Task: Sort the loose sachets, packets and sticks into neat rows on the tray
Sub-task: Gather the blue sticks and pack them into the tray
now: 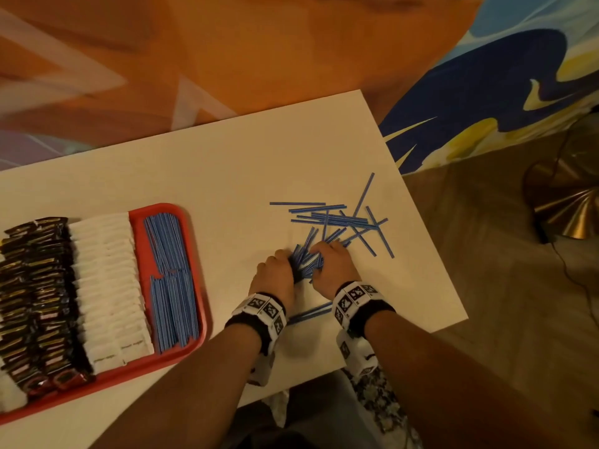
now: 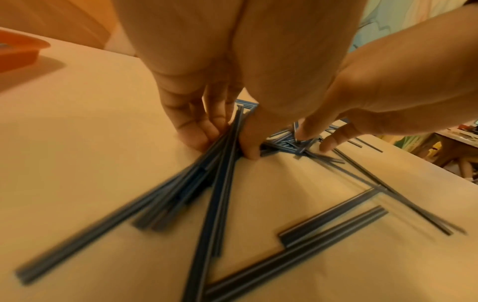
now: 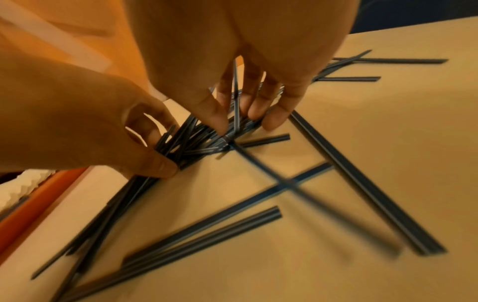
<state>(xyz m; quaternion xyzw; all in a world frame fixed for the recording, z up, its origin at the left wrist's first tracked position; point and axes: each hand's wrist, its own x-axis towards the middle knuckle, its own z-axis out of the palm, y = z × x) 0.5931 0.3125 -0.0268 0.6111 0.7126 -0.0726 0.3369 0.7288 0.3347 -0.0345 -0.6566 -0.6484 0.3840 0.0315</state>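
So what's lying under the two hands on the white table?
A bunch of blue sticks is gathered between the left hand and right hand. Two more sticks show near the wrists. How many sticks the palms cover cannot be seen.

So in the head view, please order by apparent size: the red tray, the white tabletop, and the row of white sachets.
1. White rectangular tabletop, clearly the largest.
2. Red plastic tray, although the left edge of the picture cuts it off.
3. Row of white paper sachets, which lies inside the tray.
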